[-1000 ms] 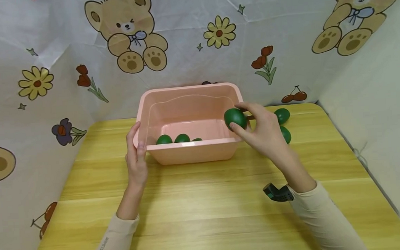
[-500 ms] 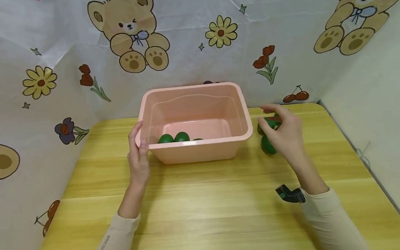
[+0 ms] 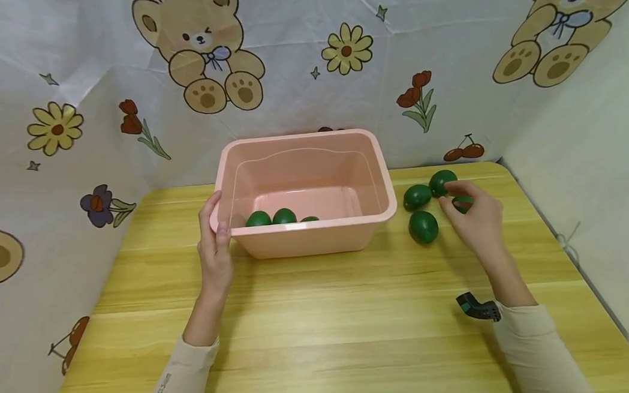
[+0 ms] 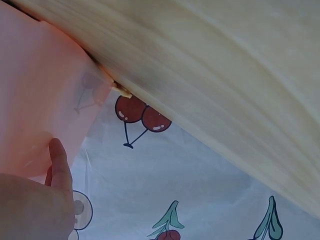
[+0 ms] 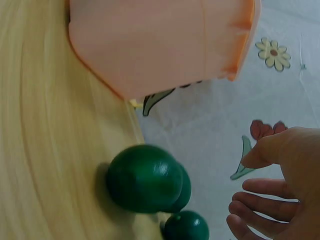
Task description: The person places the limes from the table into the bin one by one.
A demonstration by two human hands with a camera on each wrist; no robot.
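- Head view: the left hand (image 3: 215, 253) reaches forward, thumb and fingers gripping the near left corner of a pink rectangular plastic basin (image 3: 306, 241), with three glossy green egg-shaped pieces (image 3: 284, 216) partly visible inside
- Head view, other side: the right hand (image 3: 478, 216) bends over the yellow wood-grain surface (image 3: 322, 316), thumb and fingers curved apart beside four loose green eggs (image 3: 423, 227)
- Left wrist view: one straight finger lies against the basin's wall
- Right wrist view: thumb and fingers are spread, near the eggs but clear of them
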